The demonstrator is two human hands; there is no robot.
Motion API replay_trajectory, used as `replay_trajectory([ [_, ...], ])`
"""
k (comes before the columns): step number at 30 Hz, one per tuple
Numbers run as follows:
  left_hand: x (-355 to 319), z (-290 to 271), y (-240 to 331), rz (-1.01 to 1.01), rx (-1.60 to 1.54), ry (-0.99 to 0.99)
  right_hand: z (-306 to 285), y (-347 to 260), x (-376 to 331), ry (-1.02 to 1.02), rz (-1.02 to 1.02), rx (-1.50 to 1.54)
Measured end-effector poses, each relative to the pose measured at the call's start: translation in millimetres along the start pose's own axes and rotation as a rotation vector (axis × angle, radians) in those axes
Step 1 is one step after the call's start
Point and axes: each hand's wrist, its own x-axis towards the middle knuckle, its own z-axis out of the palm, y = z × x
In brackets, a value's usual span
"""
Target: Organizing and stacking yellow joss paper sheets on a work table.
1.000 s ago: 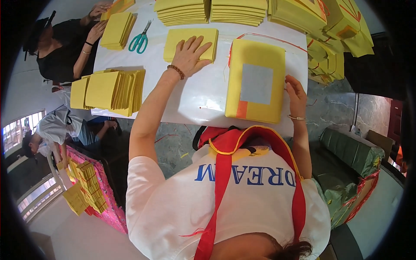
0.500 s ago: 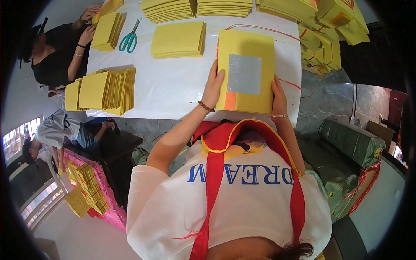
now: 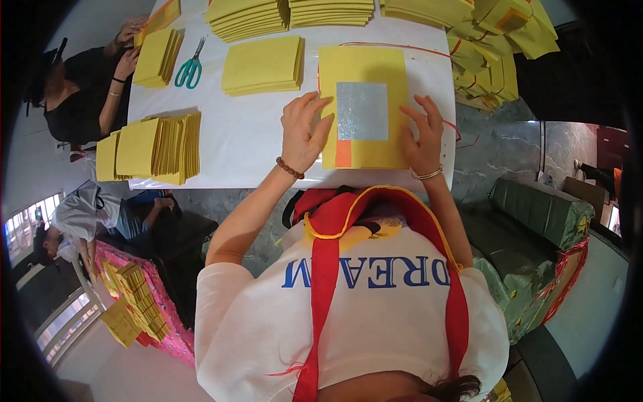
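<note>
Head view: at work over a yellow packet (image 3: 365, 72), laid flat on a white-covered table (image 3: 254, 147), just inside the near edge and toward the near right corner. Topped with a grey panel (image 3: 362, 112) and, toward the packet's near left corner, an orange patch (image 3: 343, 154). Flanked on the left by the left hand (image 3: 303, 134), with fingers loosely bent and parted, and on the right by the right hand (image 3: 423, 141), with fingers spread and lightly curled. Closed around nothing in either case; impossible to tell whether touching the packet's sides or just clear of them.

Best handled, judging by the pose, as a two-sided steadying and squaring. Bring both palms in level, opposite each other along the long sides, for even pressure without skewing. Push on the edges rather than the top, to avoid sliding any loose upper layer, and keep fingertips off the grey panel. Line up the short side with the table's near edge, leaving a margin against slipping over. Watch for the red cord (image 3: 429, 51) beyond the packet's far side: worth keeping flat and unsnagged. Farther left, toward the table's left edge, mind the smaller yellow stack (image 3: 262, 63) and teal-handled scissors (image 3: 193, 60).
</note>
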Motion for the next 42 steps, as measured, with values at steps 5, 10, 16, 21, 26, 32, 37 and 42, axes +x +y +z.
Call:
replay_trajectory([
  [5, -21.2, -19.6, 6.2, 0.204, -0.012, -0.172, -10.3, -6.8, 3.2, -0.288, -0.182, -0.097],
  [10, -29.6, -21.5, 15.5, 0.392, 0.157, -0.433, 6.0, 10.7, -7.0, -0.270, -0.076, 0.095],
  [16, -20.0, -22.3, 8.6, 0.401, 0.054, -0.384, 8.4, 18.4, -11.7, -0.291, 0.104, 0.403],
  [21, -11.0, -23.1, 2.5, 0.278, -0.093, -0.391, -1.8, 8.8, -4.3, -0.349, 0.448, 0.861],
  [26, -6.0, -21.4, -1.8, -0.243, -0.354, -0.485, 1.0, 9.0, -5.7, -0.332, 0.463, 0.772],
  [32, 1.6, -18.2, -13.4, -0.397, -0.494, -0.536, 5.2, 14.2, -8.5, -0.327, 0.417, 0.771],
  [37, 4.9, -16.8, -14.9, -0.445, -0.612, -0.531, 5.8, 17.2, -15.0, -0.341, 0.358, 0.830],
  [42, 7.9, -16.7, -15.9, -0.452, -0.615, -0.571, 2.1, 12.6, -12.8, -0.353, 0.291, 0.700],
])
